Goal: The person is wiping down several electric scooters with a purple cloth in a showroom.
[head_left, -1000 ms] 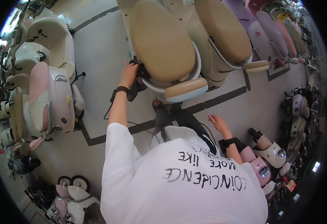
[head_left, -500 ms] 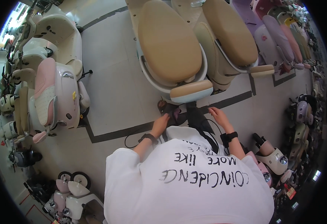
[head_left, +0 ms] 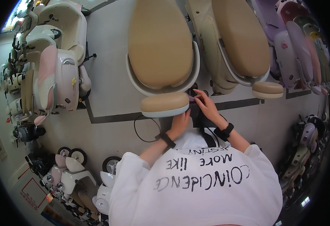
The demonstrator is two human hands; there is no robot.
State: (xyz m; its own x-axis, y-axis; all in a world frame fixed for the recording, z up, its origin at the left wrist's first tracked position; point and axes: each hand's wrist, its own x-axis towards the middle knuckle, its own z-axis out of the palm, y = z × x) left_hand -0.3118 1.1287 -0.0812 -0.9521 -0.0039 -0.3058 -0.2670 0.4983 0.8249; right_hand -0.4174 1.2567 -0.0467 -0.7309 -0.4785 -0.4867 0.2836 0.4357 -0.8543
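Observation:
A scooter stands before me with a long tan seat [head_left: 159, 45] and a white rail [head_left: 135, 83] curving round its rear. Behind the seat is a padded backrest [head_left: 165, 101], tan on top and pale blue below. Close against the backrest's lower right edge is my left hand [head_left: 179, 123], its fingertips partly hidden. My right hand [head_left: 207, 106] is at the backrest's right end, its fingers bent and drawn together. A small purple piece [head_left: 192, 98] shows at these fingertips; its kind is unclear. Both wrists wear black bands.
To the right stands another scooter with a tan seat [head_left: 242, 41] and a small backrest [head_left: 267, 90]; purple scooters [head_left: 285, 56] lie beyond it. A pink and white scooter [head_left: 65, 83] is at left. Dark tape [head_left: 116, 118] crosses the floor. More scooters [head_left: 78, 184] stand behind me.
My view has shifted closer to the scooter. Both hands have come together at the backrest's right end; before, they were apart, below and behind it.

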